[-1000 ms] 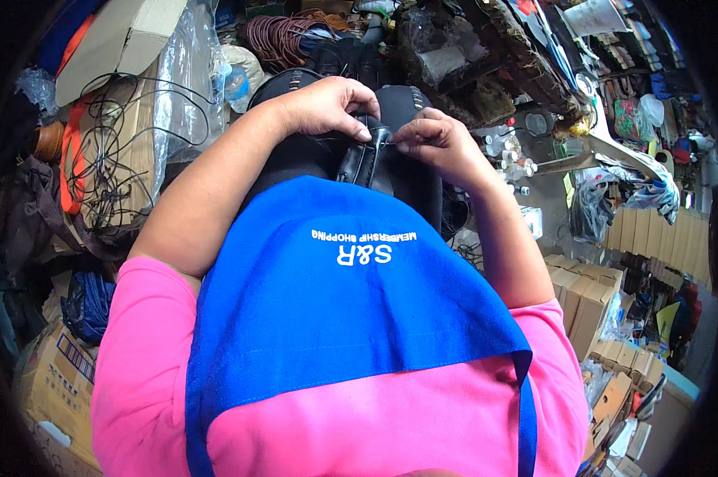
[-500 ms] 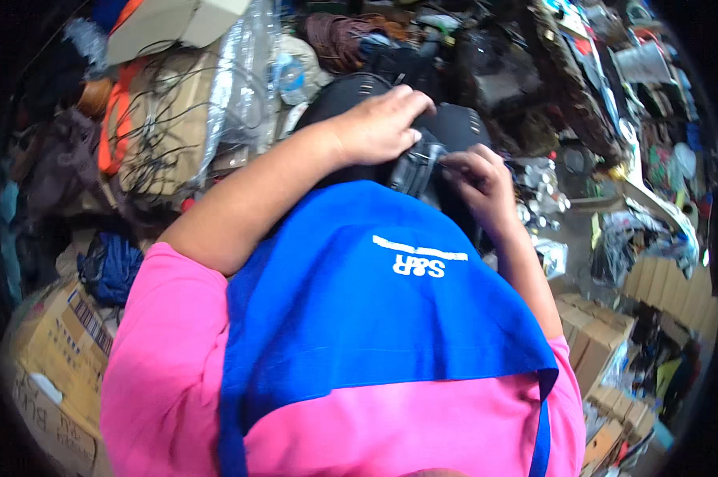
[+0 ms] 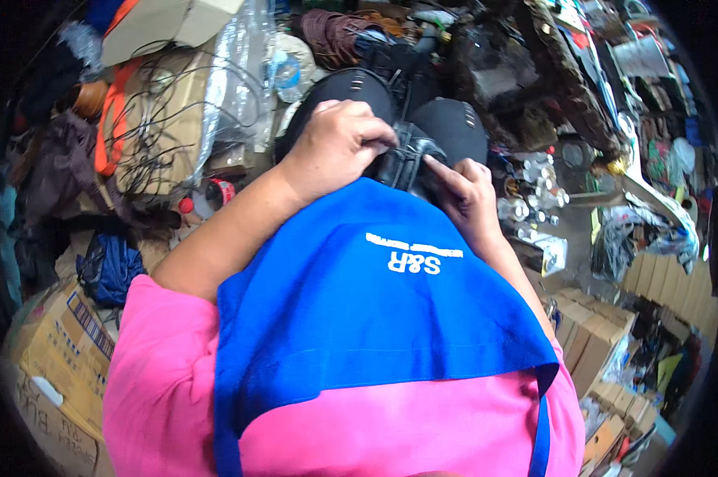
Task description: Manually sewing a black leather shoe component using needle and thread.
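A black, glossy leather-like item [image 3: 411, 153] with raised seams or edges lies in my lap, between my knees. Its exact kind is unclear. My left hand [image 3: 337, 145] is at its left side, fingers curled and thumb and forefinger pinched together; whatever is in the pinch is too small to make out. From the right, my right hand [image 3: 468, 195] grips the item's edge, the forefinger laid along it and the other fingers bent. The blue apron [image 3: 375, 294] over my front hides the item's near end.
Wound brown cord [image 3: 331, 38] lies beyond my knees. At the left are tangled black cables [image 3: 156, 131] on cardboard, clear plastic wrap [image 3: 240, 87] and a carton [image 3: 65, 334]. Small whitish spools or jars [image 3: 538, 191] stand to the right, with stacked cardboard boxes [image 3: 589, 334] nearer.
My left hand has come down and left from above the item, its fingers drawing into a pinch. My right hand has shifted slightly lower and left, its forefinger now straighter against the item.
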### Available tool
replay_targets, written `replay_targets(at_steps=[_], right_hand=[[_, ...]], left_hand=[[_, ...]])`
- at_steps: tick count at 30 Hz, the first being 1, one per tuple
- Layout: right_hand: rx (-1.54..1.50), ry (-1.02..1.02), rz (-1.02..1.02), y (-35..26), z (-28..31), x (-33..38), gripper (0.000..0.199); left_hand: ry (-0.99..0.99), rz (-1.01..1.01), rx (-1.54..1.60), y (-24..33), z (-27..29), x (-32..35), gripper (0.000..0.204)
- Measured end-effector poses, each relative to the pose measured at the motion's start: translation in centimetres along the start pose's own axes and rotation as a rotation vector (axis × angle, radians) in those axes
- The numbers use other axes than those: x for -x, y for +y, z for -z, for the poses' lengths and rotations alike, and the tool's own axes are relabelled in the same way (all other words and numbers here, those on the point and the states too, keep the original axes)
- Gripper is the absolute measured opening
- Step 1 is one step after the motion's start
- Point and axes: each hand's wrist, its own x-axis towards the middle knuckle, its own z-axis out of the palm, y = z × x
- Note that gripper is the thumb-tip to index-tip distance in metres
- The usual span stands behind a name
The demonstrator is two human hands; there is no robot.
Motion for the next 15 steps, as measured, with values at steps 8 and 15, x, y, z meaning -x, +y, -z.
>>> replay_targets(at_steps=[8,15], right_hand=[[-0.209,-0.186,-0.147,2.5,1.6,-2.1,0.036],[-0.265,-0.190,-0.154,2.7,2.1,-3.2,0.042]], left_hand=[[-0.060,0.125,0.114,-0.1,-0.9,-0.3,0.022],[-0.085,0.126,0.095,0.0,-1.2,-0.6,0.024]])
